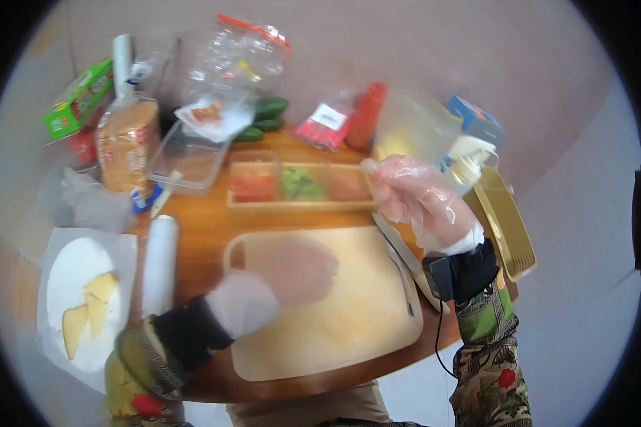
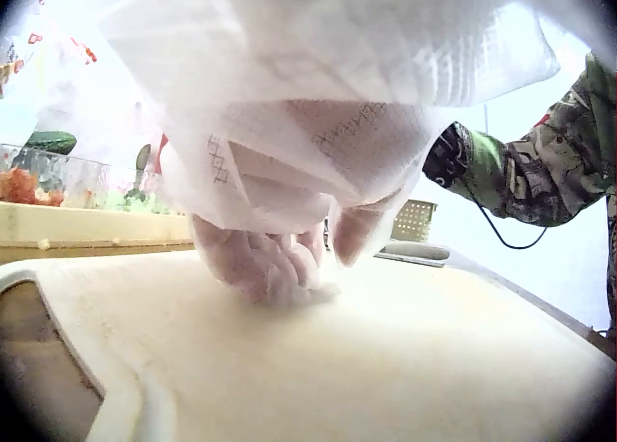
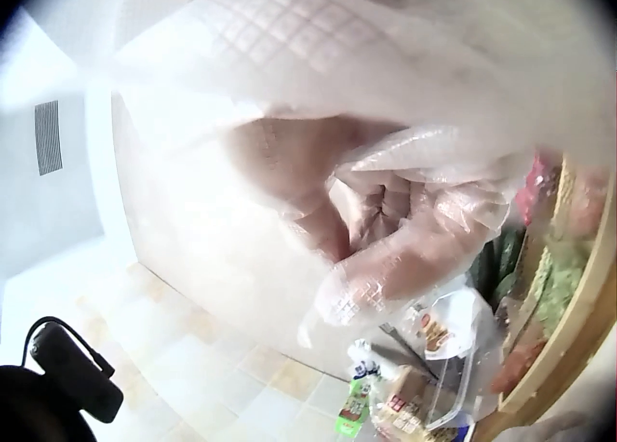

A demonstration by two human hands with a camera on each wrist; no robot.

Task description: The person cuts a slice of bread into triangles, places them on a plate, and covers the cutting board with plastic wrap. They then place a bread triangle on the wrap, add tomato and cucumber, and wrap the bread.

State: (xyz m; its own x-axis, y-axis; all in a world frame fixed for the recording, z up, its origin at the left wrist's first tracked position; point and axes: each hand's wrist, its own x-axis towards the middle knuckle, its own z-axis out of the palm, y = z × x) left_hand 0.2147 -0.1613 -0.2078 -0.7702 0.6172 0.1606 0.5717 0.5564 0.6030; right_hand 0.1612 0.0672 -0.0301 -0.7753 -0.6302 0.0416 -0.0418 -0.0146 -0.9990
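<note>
Blurred in the head view, the gloved left hand (image 1: 299, 274) is over the pale cutting board (image 1: 349, 313). In the left wrist view, the bunched fingers of this hand (image 2: 270, 254) point down at the board (image 2: 318, 375); whether the whitish bit at their tips is glove or something held, I cannot tell. Raised beyond the board's back right corner, the right hand (image 1: 427, 203) wears a loose clear glove. Its fingers curl toward the thumb in the right wrist view, and nothing shows in this hand (image 3: 386, 240).
Behind the board stands a sectioned tray (image 1: 299, 206) of chopped food. A knife (image 1: 406, 267) lies on the right, near a gold basket (image 1: 502, 228). At left are a white roll (image 1: 160, 263), bagged bread (image 1: 128, 142), and a plate (image 1: 71, 274) with yellow slices.
</note>
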